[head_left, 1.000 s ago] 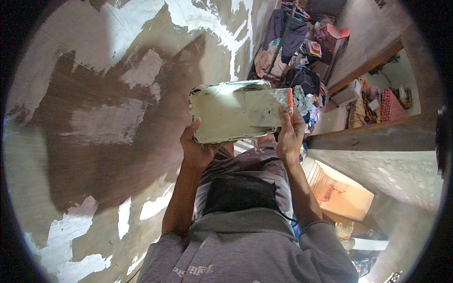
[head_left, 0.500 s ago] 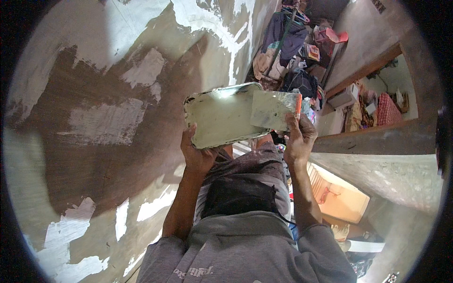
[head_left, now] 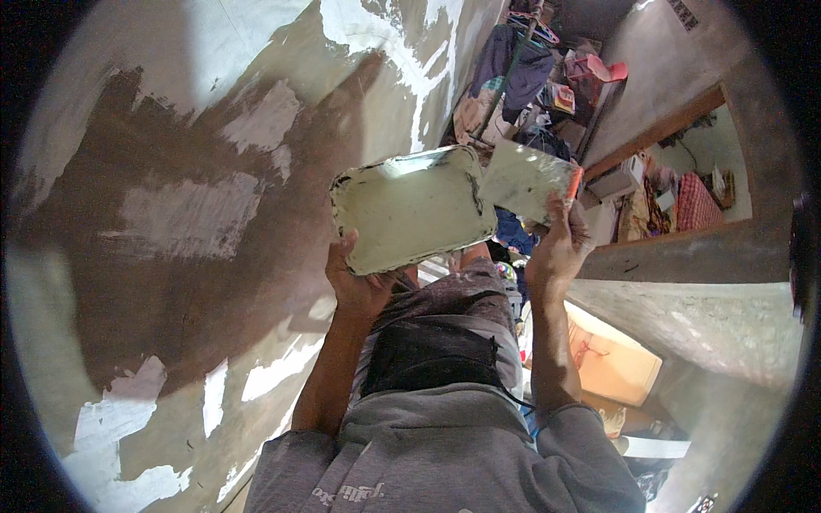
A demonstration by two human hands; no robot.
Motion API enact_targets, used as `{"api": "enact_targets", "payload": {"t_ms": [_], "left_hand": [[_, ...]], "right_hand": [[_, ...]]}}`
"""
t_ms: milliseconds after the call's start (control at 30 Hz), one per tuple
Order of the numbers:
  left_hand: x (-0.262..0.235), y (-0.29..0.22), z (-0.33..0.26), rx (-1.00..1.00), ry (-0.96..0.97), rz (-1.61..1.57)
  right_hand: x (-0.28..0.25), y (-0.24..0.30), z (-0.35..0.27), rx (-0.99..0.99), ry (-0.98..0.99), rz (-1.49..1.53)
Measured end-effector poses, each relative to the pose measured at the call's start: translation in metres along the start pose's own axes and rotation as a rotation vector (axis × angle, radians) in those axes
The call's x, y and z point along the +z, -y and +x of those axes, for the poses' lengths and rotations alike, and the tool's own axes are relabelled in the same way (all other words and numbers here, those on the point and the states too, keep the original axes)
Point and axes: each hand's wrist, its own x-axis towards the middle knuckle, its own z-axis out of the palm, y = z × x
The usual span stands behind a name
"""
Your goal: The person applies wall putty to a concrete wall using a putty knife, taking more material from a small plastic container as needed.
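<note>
My left hand (head_left: 363,278) is closed on the lower left edge of a shallow rectangular tray (head_left: 410,209), its thumb over the rim. The tray's inside is pale greenish, with dark smears along the rim. In my right hand (head_left: 558,248) is a wide flat putty knife (head_left: 530,184), gripped by its orange-red edge. Its smeared grey blade points toward the tray's right end, close beside the rim. On my left rises a brown-grey wall (head_left: 171,316) with white patches of filler (head_left: 192,218).
Clothes (head_left: 513,73) hang on a rack at the far end, with piled belongings below. To the right, a framed wall opening (head_left: 667,184) holds boxes and cloth. An orange-lit box-like piece (head_left: 620,355) stands low on the right.
My right hand has moved right and slightly down, taking the putty knife from over the tray's right end to beside it. The blade has tilted. My left hand and the tray have barely shifted.
</note>
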Motion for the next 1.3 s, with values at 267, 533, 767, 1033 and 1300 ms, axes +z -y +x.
{"api": "enact_targets", "payload": {"t_ms": [267,533,767,1033,1300], "left_hand": [[0.001,-0.011,0.002,0.002,0.043,-0.085],[0.016,-0.012,0.0,-0.02,0.054,-0.102],[0.015,-0.014,0.0,0.023,0.032,-0.05],[0.015,-0.012,-0.003,0.058,-0.008,-0.033],[0.006,-0.012,-0.001,0.066,0.003,-0.064]], "right_hand": [[-0.003,-0.006,0.0,-0.342,0.166,0.002],[-0.006,-0.03,-0.012,-0.801,0.303,-0.427],[-0.006,-0.034,-0.003,-1.22,0.478,-0.561],[-0.02,-0.031,0.018,-1.292,0.61,-0.707],[-0.024,-0.032,0.03,-0.807,0.39,-0.655]]}}
